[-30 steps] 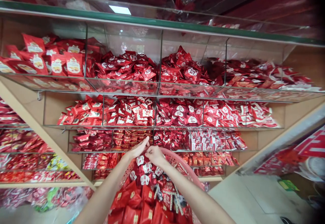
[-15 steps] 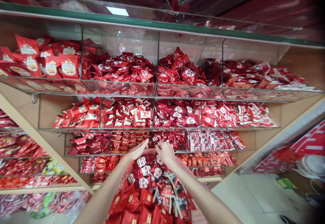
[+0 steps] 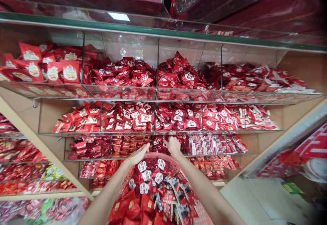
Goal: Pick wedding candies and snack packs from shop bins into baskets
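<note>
From my distant place I look first to the left, where a wooden upright parts the side shelf from the main one. After it comes the left hand, released, its fingers straight and close together; I see no packet in it. It is just beside the far rim of the pink basket, but I cannot tell if it touches. The basket is below the hands, carrying plain red packets at the near end, white-label packets at the far end and picture packets on the right. For good work, I think the left hand should guard this rim, so that the basket does not tip.

Next is the right hand, half curled, at a low compartment of dark red packets. Its fingertips are partly hidden, so I cannot tell whether they grasp anything. In my judgement, it should reach under the shelf edge without knocking, and pinch softly. Further right are white-and-red packets, which this hand should not brush.
</note>
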Demonstrator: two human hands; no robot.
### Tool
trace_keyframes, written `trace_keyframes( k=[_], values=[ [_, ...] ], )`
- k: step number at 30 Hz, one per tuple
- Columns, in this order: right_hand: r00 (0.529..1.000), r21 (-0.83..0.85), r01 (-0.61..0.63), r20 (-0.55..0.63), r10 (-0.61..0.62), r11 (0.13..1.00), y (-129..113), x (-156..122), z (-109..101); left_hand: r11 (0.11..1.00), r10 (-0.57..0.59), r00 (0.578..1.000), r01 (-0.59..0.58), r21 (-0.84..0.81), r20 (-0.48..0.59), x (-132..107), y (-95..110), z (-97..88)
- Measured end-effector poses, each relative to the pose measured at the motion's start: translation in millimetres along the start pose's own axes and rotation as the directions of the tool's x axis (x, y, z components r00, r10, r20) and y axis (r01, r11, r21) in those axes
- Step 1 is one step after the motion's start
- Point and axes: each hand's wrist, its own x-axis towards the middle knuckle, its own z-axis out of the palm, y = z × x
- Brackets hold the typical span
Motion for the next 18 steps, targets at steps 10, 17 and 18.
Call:
trace_keyframes(
  k=[10,17,18],
  values=[
    [0.993,-0.015,0.110,-0.044,-0.110,0.994,6.9,-5.5,-14.2,1.000,0.002,1.000,-0.002,-0.007,-0.009,-3.3,4.4,-0.9],
    [0.978,0.130,0.153,-0.164,-0.131,0.980,18.6,-19.4,-23.5,1.000,0.009,1.000,-0.009,0.000,-0.010,-1.5,1.3,0.2],
    [0.975,0.166,0.162,-0.179,-0.132,0.973,21.9,-23.8,-23.9,1.000,0.007,1.000,-0.007,0.001,-0.008,-0.8,0.1,0.3]
  ],
)
